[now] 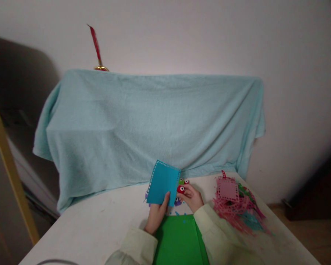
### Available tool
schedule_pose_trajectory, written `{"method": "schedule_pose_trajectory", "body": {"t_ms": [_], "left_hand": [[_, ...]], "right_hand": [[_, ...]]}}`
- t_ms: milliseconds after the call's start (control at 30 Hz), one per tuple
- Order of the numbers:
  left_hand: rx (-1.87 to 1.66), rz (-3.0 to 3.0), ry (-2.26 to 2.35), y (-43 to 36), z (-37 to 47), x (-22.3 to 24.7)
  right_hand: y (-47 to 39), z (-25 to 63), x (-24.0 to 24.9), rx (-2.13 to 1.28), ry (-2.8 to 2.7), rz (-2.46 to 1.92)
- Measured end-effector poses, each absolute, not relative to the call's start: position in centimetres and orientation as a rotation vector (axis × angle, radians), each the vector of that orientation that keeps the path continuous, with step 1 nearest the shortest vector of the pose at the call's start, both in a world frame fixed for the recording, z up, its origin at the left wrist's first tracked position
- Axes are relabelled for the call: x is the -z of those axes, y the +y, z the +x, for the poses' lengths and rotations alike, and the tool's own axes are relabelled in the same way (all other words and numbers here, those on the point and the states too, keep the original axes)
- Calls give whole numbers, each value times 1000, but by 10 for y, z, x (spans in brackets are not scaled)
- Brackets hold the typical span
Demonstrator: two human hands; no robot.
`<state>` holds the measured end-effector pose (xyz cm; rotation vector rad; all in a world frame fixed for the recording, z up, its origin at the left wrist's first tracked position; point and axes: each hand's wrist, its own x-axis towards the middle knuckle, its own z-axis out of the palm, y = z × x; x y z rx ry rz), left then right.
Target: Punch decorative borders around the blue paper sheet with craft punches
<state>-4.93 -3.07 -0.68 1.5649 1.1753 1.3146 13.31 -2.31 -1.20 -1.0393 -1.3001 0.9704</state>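
My left hand (159, 212) grips a blue paper card (163, 184), thumb on its front near the lower right corner. A row of small punched shapes runs along the card's left, top and upper right edges. At the card's right edge, my right hand (192, 197) has its fingers closed on a small red craft punch (180, 189) with a white round spot. Whether the card sits inside the punch I cannot tell. Close behind are a green craft punch (181, 181) and a purple one (178, 201), both partly hidden.
A green sheet or folder (179, 239) lies in front of me, with blue paper bits (177, 213) beyond it. At the right, a pink punched card (227, 189) rests on a heap of shredded paper (231, 215). A light blue cloth (154, 117) hangs behind the white table (99, 228).
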Motion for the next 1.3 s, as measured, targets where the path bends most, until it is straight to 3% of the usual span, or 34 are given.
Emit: {"method": "schedule_pose_trajectory", "body": {"t_ms": [1300], "left_hand": [[-1235,1635,1217,-35,-49,14]], "right_hand": [[-27,133,4,-992,-1359,-1034]]}}
